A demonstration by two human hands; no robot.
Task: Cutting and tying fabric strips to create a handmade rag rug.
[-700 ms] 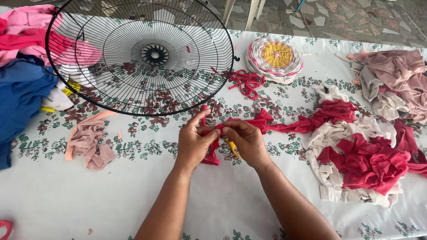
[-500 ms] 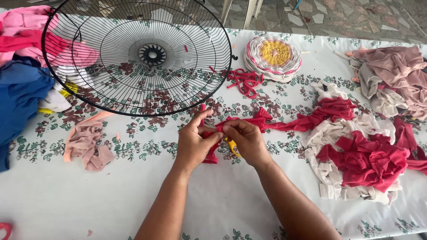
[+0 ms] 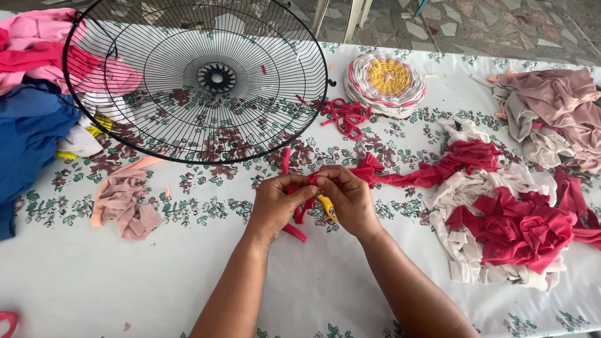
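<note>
Both hands meet at the table's middle. My left hand and my right hand pinch the same red fabric strip between their fingertips; its long tail trails right toward a heap of red and white strips. A short end of the strip hangs below my left hand. A yellow-handled tool shows under my right palm. A black wire fan guard lies flat just beyond the hands.
A round woven yellow, white and pink mat and loose red strips lie behind. Mauve fabric pile far right, pink scraps at left, blue cloth and pink cloth far left. Floral tablecloth.
The hands stay together on the red strip, fingers shifting slightly. The view has drifted a little.
</note>
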